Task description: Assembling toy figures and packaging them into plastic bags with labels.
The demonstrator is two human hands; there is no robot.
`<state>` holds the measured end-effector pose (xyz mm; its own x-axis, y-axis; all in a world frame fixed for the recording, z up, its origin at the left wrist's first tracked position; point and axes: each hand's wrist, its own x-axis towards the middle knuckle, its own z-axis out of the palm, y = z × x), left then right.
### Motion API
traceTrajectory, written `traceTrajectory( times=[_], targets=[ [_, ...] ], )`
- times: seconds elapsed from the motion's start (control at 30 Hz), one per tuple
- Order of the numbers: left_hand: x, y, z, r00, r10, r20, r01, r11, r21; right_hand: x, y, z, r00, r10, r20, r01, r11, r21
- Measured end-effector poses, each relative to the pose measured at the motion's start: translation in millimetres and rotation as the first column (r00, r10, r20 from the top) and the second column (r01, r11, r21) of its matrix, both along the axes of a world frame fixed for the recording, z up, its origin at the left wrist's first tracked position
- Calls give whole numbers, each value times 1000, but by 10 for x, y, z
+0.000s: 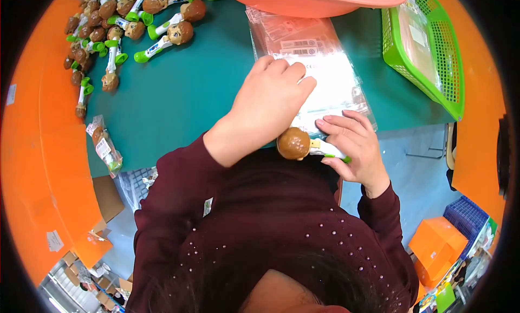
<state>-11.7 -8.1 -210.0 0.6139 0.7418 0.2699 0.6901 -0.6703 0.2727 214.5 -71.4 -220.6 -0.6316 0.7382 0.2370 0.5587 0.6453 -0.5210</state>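
Note:
My right hand (355, 145) holds a toy figure (294, 143) with a round brown head, a white body and a green foot. Its head points left, close to my chest; the fingers of this hand also reach over the lower edge of a stack of clear plastic bags (338, 85). Above the bags' left side, my left hand (273, 93) is closed with its knuckles up. Its fingertips are hidden, so what they pinch, if anything, does not show. Glare covers the middle of the stack, and dark print shows on the upper bags.
Many similar toy figures (176, 34) lie heaped at the far left of the green table (173, 102). A bagged figure (105, 148) lies by the left edge. A pink basin (319, 7) stands at the back, overhanging the bags. At right sits a green basket (452, 58) holding clear plastic.

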Motion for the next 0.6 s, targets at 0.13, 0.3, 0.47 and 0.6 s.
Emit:
traceTrajectory(
  times=[0.13,0.3,0.47,0.6],
  targets=[
    [78,100,-9,996,-75,-47,78,994,78,147,150,-50,998,11,-67,-15,999,-52],
    [291,203,-7,994,7,-109,-3,999,33,284,262,-59,989,21,-148,-39,992,-122],
    [420,215,-158,988,82,-131,-67,991,115,422,286,-119,975,86,-204,-120,979,-163],
    [461,211,-84,998,1,55,-1,1000,1,517,295,-156,978,74,-193,-103,984,-143]
  ],
)
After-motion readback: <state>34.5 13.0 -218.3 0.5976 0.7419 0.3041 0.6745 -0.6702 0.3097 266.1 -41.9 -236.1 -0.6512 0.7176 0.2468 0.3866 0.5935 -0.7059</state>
